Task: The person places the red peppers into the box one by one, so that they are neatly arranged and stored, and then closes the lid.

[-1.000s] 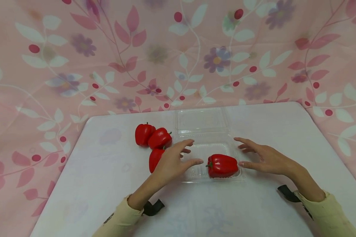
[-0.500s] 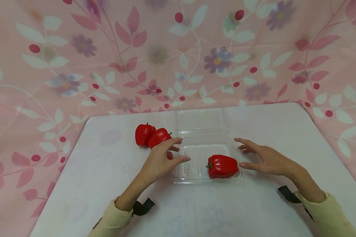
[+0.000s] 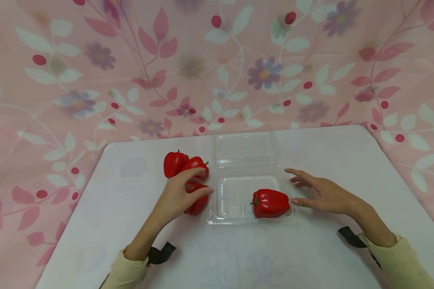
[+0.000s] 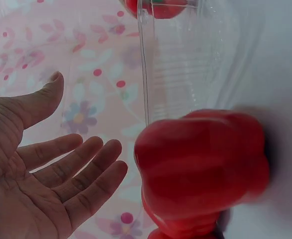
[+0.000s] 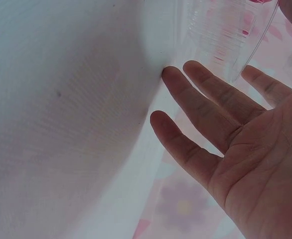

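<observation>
A clear plastic clamshell box (image 3: 235,188) lies with its lid (image 3: 245,147) folded back on the table. One red bell pepper (image 3: 271,203) rests on its side in the box's right half, stem pointing left. My left hand (image 3: 176,196) hovers over a second bell pepper (image 3: 197,204) left of the box, hiding part of it. In the left wrist view that hand's fingers are spread, apart from the nearest bell pepper (image 4: 201,167). My right hand (image 3: 329,194) stays at the box's right edge, fingers loosely extended and holding nothing; the right wrist view shows its open palm (image 5: 265,159).
Two more bell peppers, one upright (image 3: 174,163) and one leaning beside it (image 3: 198,164), sit behind my left hand. A white cloth covers the table (image 3: 130,224). Pink floral fabric (image 3: 217,72) hangs behind the table's back edge.
My left hand has moved left, from above the box to over the nearest loose bell pepper. The right hand and the bell pepper in the box have stayed in place.
</observation>
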### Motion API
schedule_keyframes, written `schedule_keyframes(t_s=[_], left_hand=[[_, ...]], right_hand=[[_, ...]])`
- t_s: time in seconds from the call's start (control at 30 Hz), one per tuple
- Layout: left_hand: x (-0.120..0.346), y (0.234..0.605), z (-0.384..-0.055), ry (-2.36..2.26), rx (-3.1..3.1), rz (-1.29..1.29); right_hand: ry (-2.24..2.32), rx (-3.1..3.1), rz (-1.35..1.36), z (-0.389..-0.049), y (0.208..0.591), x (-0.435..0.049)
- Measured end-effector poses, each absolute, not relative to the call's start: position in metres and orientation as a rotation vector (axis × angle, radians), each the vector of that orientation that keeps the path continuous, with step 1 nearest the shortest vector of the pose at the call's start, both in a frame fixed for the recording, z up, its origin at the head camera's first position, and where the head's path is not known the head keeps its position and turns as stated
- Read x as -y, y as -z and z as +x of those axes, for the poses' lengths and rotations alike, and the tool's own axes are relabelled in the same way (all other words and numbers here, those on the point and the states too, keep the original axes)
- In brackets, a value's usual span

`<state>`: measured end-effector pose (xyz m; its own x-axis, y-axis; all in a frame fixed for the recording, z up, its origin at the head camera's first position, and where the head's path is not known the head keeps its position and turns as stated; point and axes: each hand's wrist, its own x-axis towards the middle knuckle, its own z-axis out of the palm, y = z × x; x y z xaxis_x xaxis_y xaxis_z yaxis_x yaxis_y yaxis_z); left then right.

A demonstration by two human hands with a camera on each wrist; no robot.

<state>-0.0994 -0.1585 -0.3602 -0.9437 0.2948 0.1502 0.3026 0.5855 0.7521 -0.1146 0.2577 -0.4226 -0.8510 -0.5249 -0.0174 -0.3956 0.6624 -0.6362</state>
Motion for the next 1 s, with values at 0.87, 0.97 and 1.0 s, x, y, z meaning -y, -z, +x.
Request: schedule_keyframes(t_s=[0.87, 0.97, 1.0], left_hand=[[0.195, 0.369, -0.096, 1.132, 2.9, -0.413], [0.198, 0.373, -0.097, 1.117, 2.901, -0.408], [0.199, 0.375, -0.098, 1.113, 2.904, -0.409]], right_hand=[[0.945, -2.686, -0.76, -0.113, 0.422, -0.255], [0.946, -2.686, -0.757, -0.113, 0.421, -0.255], [0.945, -2.687, -0.755, -0.112, 0.421, -0.255]])
